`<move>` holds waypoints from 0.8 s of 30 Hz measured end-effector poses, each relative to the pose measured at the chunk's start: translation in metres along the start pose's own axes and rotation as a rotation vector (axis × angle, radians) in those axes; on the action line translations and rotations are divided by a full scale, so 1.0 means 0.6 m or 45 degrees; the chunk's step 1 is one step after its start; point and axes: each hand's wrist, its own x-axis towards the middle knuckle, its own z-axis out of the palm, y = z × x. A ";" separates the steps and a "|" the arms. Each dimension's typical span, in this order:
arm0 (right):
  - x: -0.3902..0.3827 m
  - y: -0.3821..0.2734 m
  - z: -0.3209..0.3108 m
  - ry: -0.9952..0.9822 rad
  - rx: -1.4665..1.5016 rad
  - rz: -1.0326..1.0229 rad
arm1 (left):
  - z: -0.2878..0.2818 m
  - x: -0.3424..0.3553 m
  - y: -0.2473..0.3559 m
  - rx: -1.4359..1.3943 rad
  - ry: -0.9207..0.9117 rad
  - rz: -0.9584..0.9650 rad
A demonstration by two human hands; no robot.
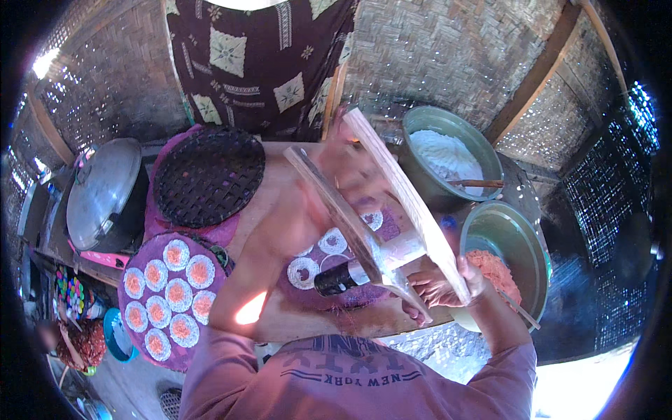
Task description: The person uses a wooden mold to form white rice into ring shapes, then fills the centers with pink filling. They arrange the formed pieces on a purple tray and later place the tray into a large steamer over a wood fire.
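A wooden tool (378,175) with two long bars and a white cylinder with a black end (332,280) is held slanted above the table. My right hand (448,287) grips its lower end at the right. My left hand (336,175), smeared by motion, is at the upper part of the bars; its fingers cannot be made out clearly. Beneath the tool lies a purple mat (336,299) with several white rings (303,273), partly hidden by the tool and my arm.
Left: a dark woven tray (210,175), a lidded pot (105,192) and a purple tray (220,259) of orange-topped white rounds. Right: two green basins (451,112) (528,245) holding white and orange food. Woven walls and a patterned cloth surround the table. Another person (84,343) sits far left.
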 end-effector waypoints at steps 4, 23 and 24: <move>0.038 -0.006 -0.031 -0.128 0.126 0.158 | -0.086 0.059 -0.035 -0.769 0.080 0.065; 0.183 0.043 -0.088 0.459 -0.335 0.505 | -0.336 -0.072 -0.294 -1.148 0.622 0.266; 0.183 0.043 -0.089 0.507 -0.366 0.497 | -0.337 -0.066 -0.295 -1.162 0.604 0.262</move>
